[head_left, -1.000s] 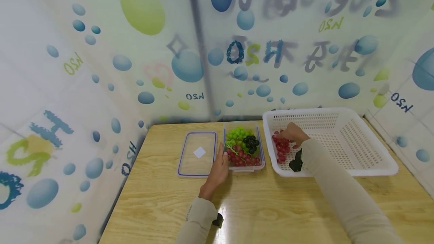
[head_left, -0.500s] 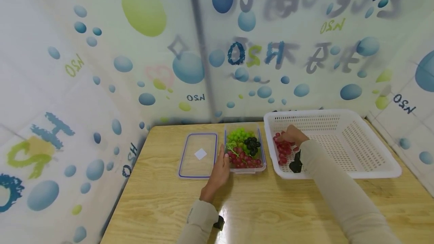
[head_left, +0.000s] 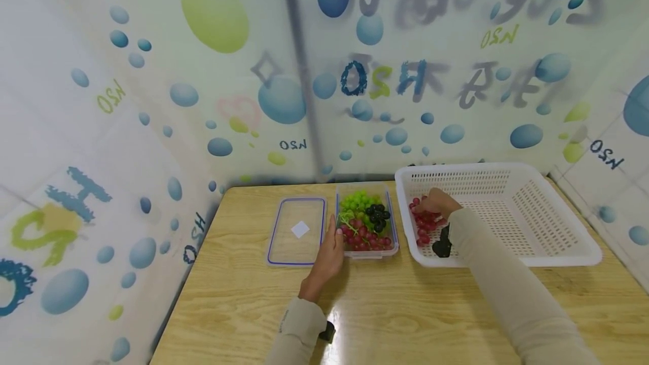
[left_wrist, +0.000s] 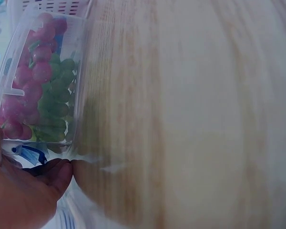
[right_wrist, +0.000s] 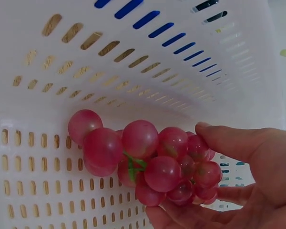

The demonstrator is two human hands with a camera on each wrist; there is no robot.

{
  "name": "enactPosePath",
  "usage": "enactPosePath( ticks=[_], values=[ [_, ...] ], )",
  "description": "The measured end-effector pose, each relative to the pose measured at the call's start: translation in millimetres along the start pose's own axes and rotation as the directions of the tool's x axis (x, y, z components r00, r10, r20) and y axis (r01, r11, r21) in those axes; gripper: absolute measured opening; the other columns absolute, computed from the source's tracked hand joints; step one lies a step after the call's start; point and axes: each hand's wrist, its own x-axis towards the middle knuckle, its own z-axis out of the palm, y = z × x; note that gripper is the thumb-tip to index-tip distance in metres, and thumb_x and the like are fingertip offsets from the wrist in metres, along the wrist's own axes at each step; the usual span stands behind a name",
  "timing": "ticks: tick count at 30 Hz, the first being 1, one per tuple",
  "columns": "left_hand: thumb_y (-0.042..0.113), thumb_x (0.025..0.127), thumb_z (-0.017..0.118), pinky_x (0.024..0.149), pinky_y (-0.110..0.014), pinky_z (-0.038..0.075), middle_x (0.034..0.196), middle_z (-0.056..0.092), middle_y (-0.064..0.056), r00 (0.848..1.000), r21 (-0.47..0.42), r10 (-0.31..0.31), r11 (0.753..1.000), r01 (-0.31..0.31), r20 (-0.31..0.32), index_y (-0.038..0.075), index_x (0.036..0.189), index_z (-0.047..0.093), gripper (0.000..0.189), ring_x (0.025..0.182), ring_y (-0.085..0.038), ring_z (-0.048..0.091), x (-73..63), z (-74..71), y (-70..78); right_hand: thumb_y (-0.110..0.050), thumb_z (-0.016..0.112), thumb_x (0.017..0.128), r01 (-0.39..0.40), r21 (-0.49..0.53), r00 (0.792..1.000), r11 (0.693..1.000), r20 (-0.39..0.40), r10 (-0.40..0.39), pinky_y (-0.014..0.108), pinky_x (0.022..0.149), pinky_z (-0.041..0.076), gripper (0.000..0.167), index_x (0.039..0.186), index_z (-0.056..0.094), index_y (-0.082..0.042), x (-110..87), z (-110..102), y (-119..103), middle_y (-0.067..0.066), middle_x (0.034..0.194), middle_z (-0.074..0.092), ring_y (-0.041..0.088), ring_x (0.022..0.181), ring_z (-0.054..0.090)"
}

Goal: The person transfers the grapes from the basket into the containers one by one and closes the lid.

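In the white basket [head_left: 507, 261], my right hand [head_left: 442, 203] grips one end of a bunch of red grapes [right_wrist: 163, 173]. The right wrist view shows the thumb above the grapes and the fingers beneath them, near the basket's slotted wall. My left hand [head_left: 329, 252] rests with extended fingers along the left side of a clear plastic container [head_left: 372, 254]. Inside that container lie green grapes [head_left: 359, 200], black grapes [head_left: 377, 216] and another bunch of red grapes [head_left: 366, 239]. Part of the container's left wall is hidden by the left hand.
A clear lid [head_left: 285, 241] with a blue seal and a white square on it lies left of the container. The wooden table [head_left: 395, 308] meets a wall covering [head_left: 243, 94] printed with bubbles at the back. The basket stands close to the container's right.
The right hand stays at the red grapes in the basket, with hardly any shift. The left hand keeps its place against the container. The head view has moved slightly.
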Motion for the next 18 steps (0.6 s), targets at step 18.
enactPosePath(
  ticks=[18],
  values=[
    [0.033, 0.111, 0.020, 0.121, -0.052, 0.017, 0.165, 0.008, -0.020, 1.000, 0.004, -0.003, 1.000, 0.003, 0.006, 0.001, 0.159, 0.002, 0.060, 0.151, -0.037, 0.014, 0.5, -0.1, -1.2, -0.023, 0.067, 0.091, 0.003, -0.039, 1.000, 0.999, -0.020, -0.004, 0.039, 0.072, 0.053, 0.046, 0.121, 0.054, 0.008, -1.2, 2.6, -0.3, 0.018, 0.098, 0.060, 0.029, 0.088, 0.057]
  ],
)
